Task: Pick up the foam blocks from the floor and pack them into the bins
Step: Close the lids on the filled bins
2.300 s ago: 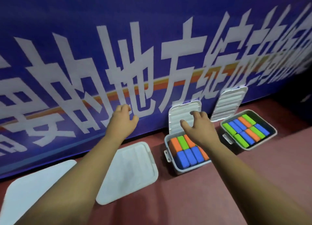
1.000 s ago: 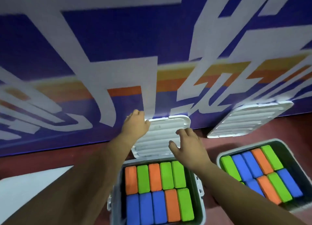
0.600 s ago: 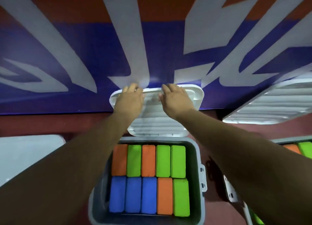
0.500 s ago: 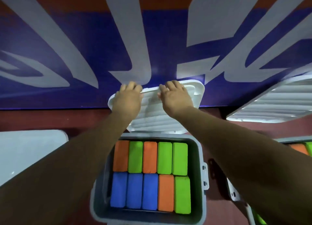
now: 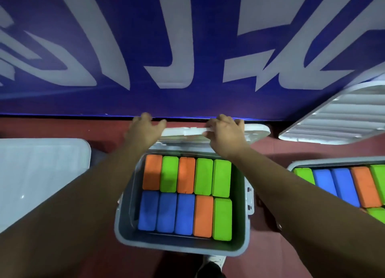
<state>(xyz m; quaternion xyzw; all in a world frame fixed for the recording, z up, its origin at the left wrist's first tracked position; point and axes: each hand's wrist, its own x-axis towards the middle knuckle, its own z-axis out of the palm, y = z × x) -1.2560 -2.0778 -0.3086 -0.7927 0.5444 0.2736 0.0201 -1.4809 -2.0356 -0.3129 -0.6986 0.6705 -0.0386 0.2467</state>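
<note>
A grey bin (image 5: 129,238) sits on the red floor below me, filled with two rows of orange, green and blue foam blocks (image 5: 186,196). Its white hinged lid (image 5: 257,129) is tipped forward over the bin's far edge, seen almost edge-on. My left hand (image 5: 143,129) grips the lid's top edge on the left, fingers curled over it. My right hand (image 5: 226,135) grips the same edge on the right. A second grey bin (image 5: 312,163) at the right also holds coloured blocks (image 5: 343,186).
A blue banner (image 5: 187,48) with large white characters stands just behind the bins. The second bin's ribbed white lid (image 5: 343,119) leans open against it at the right. A closed white lid (image 5: 37,173) lies at the left. A shoe tip (image 5: 214,263) shows below.
Both hands reached the upright lid, took its top edge and pulled it forward and down over the bin. The view moved closer and lower over the bin.
</note>
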